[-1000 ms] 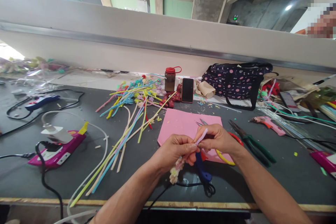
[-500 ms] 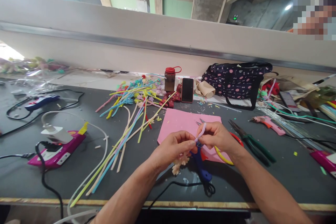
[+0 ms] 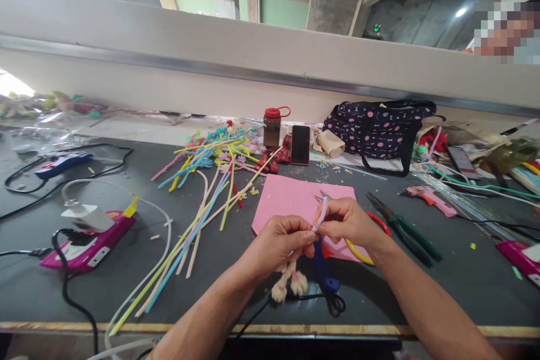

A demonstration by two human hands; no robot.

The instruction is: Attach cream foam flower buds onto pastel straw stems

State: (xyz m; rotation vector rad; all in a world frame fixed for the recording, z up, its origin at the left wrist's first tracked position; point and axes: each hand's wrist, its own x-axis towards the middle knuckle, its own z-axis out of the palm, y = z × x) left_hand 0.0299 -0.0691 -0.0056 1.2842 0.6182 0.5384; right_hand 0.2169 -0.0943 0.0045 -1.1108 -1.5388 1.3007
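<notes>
My left hand (image 3: 276, 243) is closed in a pinch, and cream pipe-cleaner flowers (image 3: 289, 283) with a pink touch hang below its fingers. Right beside it, my right hand (image 3: 350, 225) pinches a lilac pipe cleaner (image 3: 323, 211), whose free end sticks up between the hands. The fingertips of both hands meet where the lilac piece joins the rest; the join itself is mostly hidden. Beneath the hands lie a blue glue gun (image 3: 324, 271) and a pink sheet (image 3: 291, 199). Scissors with red and yellow handles (image 3: 360, 254) are partly covered by my right hand.
Green-handled pliers (image 3: 415, 240) and a pink glue gun (image 3: 434, 201) lie to the right. Loose pipe cleaners (image 3: 198, 236) spread on the left, beside a magenta power strip (image 3: 95, 247) with cables. Behind stand a bottle (image 3: 272, 130), a phone (image 3: 300, 145) and a patterned bag (image 3: 375, 129).
The cream flowers now hang lower and show more fully below my left hand. The lilac pipe cleaner's free end stands straighter. Both hands stay close together in nearly the same place.
</notes>
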